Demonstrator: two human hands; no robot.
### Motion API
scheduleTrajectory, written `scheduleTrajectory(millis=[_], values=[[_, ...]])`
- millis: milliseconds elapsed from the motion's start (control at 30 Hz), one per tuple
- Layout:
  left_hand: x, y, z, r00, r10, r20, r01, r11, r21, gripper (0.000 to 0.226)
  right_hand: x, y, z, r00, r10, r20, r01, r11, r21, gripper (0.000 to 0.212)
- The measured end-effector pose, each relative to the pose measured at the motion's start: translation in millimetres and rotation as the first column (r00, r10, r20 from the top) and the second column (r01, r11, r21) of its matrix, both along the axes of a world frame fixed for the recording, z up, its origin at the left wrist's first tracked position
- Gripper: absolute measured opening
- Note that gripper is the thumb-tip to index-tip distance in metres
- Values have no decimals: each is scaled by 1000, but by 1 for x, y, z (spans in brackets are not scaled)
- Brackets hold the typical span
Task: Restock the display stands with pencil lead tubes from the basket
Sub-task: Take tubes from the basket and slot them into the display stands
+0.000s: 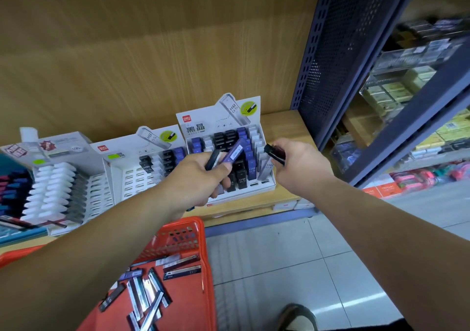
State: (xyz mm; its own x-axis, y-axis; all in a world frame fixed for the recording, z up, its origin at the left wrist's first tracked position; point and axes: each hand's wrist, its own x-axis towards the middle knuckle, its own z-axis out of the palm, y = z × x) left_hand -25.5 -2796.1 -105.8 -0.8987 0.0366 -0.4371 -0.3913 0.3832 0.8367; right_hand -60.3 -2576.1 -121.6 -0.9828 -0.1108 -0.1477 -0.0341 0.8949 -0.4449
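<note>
Your left hand [201, 178] is curled round a small bunch of lead tubes [235, 152], with a blue one sticking up in front of the right display stand [203, 129]. Your right hand [298, 165] pinches a black tube [274, 153] just beside that stand's right-hand rows. The stand is nearly full; the middle stand [119, 178] has many bare slots. More tubes [150, 292] lie loose in the red basket [178, 226] below. The stands sit on a wooden shelf [287, 124] above a tiled floor [279, 254].

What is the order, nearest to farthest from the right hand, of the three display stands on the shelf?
1. Right stand, directly beside the right hand.
2. Middle stand, further to the left.
3. Left stand, at the far left edge.
</note>
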Motion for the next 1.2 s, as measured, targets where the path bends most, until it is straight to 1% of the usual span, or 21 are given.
scheduleTrajectory(millis=[67, 133, 200, 267, 367, 400, 467, 533, 600, 633, 667, 733, 800, 833, 867, 900, 933, 1000, 1067, 1200], values=[[-2, -1, 0, 995, -84, -46, 80, 992, -94, 7, 0, -1, 3, 999, 38, 7, -38, 996, 81, 25], [-4, 0, 1, 986, -132, -100, 119, 985, -127, 20, 1, -2, 4, 998, 55, 10, -55, 989, 136, 28], [-8, 1, 1, 981, -132, -144, 118, 988, -104, 17, 1, -3, 6, 998, 65, 12, -66, 984, 163, 33], [-9, 3, 3, 982, -138, -129, 129, 989, -74, 9, 1, -4, 8, 997, 76, 23, -79, 979, 186, 37], [-13, 2, 11, 987, -142, -82, 141, 990, -15, 21, 1, -7, 9, 994, 101, 31, -105, 969, 222, 39], [-15, 1, 13, 984, -146, -101, 144, 989, -21, 18, 2, -9, 8, 994, 102, 35, -107, 970, 218, 38], [-21, -3, 16, 979, -104, -174, 97, 994, -45, 10, 3, -12, 4, 993, 99, 61, -109, 975, 196, 30], [-26, -7, 15, 977, -39, -210, 27, 998, -56, 26, 2, -13, -2, 991, 85, 106, -101, 983, 151, 18], [-26, -7, 13, 977, -50, -209, 36, 997, -67, 37, 0, -9, -6, 992, 48, 121, -51, 998, 22, 7], [-25, -5, 13, 971, -72, -229, 56, 996, -76, 34, -1, -7, -8, 992, 20, 123, -11, 997, -72, 4], [-24, -1, 11, 962, -83, -259, 60, 994, -95, 26, -2, -5, -7, 992, -18, 128, 42, 982, -186, 6], [-24, 9, 7, 941, -77, -330, 42, 993, -112, 12, -4, -1, -3, 974, -121, 193, 192, 893, -408, 14], [-26, 21, 0, 926, -39, -375, 0, 995, -104, 18, -3, 5, 1, 934, -190, 302, 329, 784, -526, 22], [-27, 26, -4, 920, -34, -391, -14, 993, -120, 22, -1, 8, 2, 900, -192, 392, 407, 694, -594, 27], [-29, 30, -9, 917, -47, -397, -17, 988, -155, 25, 2, 10, 5, 854, -157, 496, 487, 576, -657, 31], [-30, 34, -14, 914, -73, -399, -7, 981, -196, 25, 5, 13, 8, 807, -98, 582, 552, 474, -686, 33], [-30, 38, -19, 911, -97, -401, 0, 972, -234, 24, 8, 14, 12, 770, -48, 637, 594, 419, -686, 35], [-30, 44, -26, 903, -129, -410, 11, 960, -279, 19, 12, 18, 16, 722, -7, 692, 642, 383, -665, 37], [-29, 47, -34, 901, -159, -403, 39, 956, -290, 14, 12, 22, 16, 693, -34, 720, 680, 361, -638, 39], [-30, 48, -37, 900, -170, -401, 32, 944, -328, 14, 10, 27, 10, 679, -52, 732, 700, 346, -625, 38]])
